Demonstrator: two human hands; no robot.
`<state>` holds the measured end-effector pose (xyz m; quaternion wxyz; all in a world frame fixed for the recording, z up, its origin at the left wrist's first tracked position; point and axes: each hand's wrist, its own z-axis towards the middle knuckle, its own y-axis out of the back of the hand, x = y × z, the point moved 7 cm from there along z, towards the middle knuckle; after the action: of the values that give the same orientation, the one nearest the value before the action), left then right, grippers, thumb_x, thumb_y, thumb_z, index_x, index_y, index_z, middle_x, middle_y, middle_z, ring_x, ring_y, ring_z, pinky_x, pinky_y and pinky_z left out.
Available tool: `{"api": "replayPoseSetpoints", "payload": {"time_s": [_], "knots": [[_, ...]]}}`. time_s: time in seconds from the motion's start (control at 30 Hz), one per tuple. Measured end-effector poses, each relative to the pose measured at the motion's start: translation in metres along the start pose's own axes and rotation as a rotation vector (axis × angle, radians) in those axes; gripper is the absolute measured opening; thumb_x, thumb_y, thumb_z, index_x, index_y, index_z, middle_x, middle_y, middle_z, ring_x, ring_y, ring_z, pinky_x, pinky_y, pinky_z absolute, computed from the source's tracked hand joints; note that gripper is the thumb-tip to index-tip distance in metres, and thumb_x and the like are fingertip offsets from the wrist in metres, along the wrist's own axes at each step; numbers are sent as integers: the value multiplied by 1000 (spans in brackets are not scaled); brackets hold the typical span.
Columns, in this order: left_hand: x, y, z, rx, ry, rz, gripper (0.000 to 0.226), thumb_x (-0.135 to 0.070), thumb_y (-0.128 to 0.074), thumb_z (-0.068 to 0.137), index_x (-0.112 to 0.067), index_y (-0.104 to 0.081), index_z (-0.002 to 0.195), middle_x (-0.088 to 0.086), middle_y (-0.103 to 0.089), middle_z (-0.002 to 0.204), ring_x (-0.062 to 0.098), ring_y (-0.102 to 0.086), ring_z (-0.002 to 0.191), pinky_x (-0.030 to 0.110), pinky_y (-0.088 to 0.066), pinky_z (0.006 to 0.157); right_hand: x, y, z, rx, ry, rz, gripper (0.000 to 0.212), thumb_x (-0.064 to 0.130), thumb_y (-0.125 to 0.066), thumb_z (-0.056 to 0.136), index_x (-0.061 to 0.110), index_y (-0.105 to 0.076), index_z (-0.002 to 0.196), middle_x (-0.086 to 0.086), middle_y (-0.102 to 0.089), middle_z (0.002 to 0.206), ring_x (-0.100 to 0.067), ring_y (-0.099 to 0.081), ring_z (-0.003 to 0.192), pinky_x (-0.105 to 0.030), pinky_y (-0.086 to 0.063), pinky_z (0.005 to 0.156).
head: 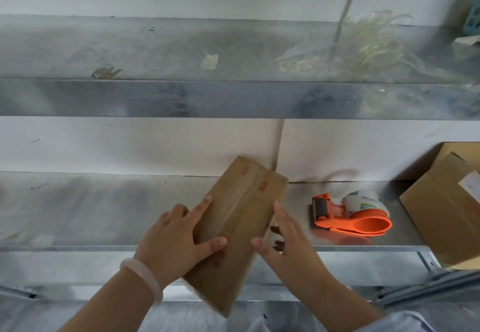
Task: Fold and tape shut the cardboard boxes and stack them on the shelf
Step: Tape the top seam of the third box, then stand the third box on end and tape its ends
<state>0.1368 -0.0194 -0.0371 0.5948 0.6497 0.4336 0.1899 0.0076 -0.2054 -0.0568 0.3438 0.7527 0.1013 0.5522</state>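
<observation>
One slim brown cardboard box [241, 217], left hand [176, 243] gripping it, right hand [291, 243] flat against it

The lower shelf [104, 209] was grey metal. A flat box [241, 217] lay askew on it, its near end out past the front edge. Near it to the right, apart, lay an orange tape dispenser [350, 214]. A made-up box [441, 209] stood at the far right. The upper shelf [130, 48] carried a tangle of clear tape [371, 43] and two scraps [210, 61].
</observation>
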Motion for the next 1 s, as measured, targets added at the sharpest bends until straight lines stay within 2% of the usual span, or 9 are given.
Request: {"api": "replayPoseSetpoints", "payload": {"time_s": [0.1, 0.23, 0.37, 0.47, 0.53, 0.63, 0.77, 0.87, 1.0], "knots": [[2, -13, -5, 72, -22, -224, 96, -97, -28, 54, -65, -3, 141, -13, -33, 127, 8, -43, 111, 25, -44, 100, 8, -14, 8, 49, 41, 58, 94, 46, -67, 87, 32, -5, 156, 21, -11, 157, -1, -20, 143, -26, -33, 115], [-2, -21, -13, 77, -34, -484, 107, -100, -47, 40, -62, -25, 138, -25, -17, 138, 8, -38, 125, 29, -42, 108, 4, 2, 25, -12, 57, 184, 70, 31, -66, 91, 35, -29, 151, 15, -36, 150, 1, -38, 134, -25, -47, 104], [-24, -29, -12, -31, -46, -558, 115, -102, -47, 36, -59, -29, 140, -36, -10, 135, 6, -32, 128, 31, -39, 111, -2, 21, 33, 12, 59, 81, 56, 41, -57, 95, 41, -36, 147, 18, -42, 147, -1, -41, 133, -37, -42, 111], [-31, -34, -9, -75, -34, -620, 102, -91, -56, 47, -58, -30, 140, -33, -13, 140, 5, -34, 127, 31, -41, 110, -14, 48, 33, 20, 59, -136, 59, 48, -55, 95, 42, -31, 149, 18, -39, 148, -6, -39, 134, -33, -36, 112], [-30, -36, -9, -80, -30, -648, 96, -89, -59, 47, -62, -31, 135, -32, -13, 145, 5, -35, 128, 31, -42, 109, -31, 86, 32, -115, 56, -253, 61, 44, -58, 94, 38, -33, 149, 16, -37, 150, -9, -37, 137, -29, -30, 111], [-28, -35, -12, -127, -35, -662, 99, -95, -57, 44, -61, -34, 133, -34, -11, 147, 6, -36, 130, 35, -44, 107, -70, 146, 36, -314, 1, -414, 75, 44, -65, 89, 34, -27, 152, 5, -25, 160, -18, -24, 146, -35, -24, 116], [-34, -28, -19, -210, -57, -648, 85, -52, -75, 57, -60, -37, 134, -31, -20, 146, -7, -36, 124, 29, -44, 105, -148, 179, 54, -41, -261, -534, 123, 52, -80, 72, 37, 11, 154, -1, 10, 164, -25, -2, 151, -41, -15, 119], [-37, -21, -24, -226, -55, -652, 83, -44, -73, 61, -78, -32, 125, -38, -25, 143, -2, -36, 130, 29, -39, 106, -174, 181, 59, 82, -228, -466, 130, 37, -89, 65, 34, 5, 155, -11, -20, 157, -28, -31, 141, -37, -32, 114], [-38, -10, -24, -292, 27, -623, 79, -45, -73, 62, -85, -29, 114, -19, -32, 148, 12, -39, 134, 38, -37, 109, -179, 187, 57, -4, -167, -391, 89, 26, -88, 69, 28, -37, 143, -3, -52, 133, -16, -55, 111, -26, -50, 91]]}}
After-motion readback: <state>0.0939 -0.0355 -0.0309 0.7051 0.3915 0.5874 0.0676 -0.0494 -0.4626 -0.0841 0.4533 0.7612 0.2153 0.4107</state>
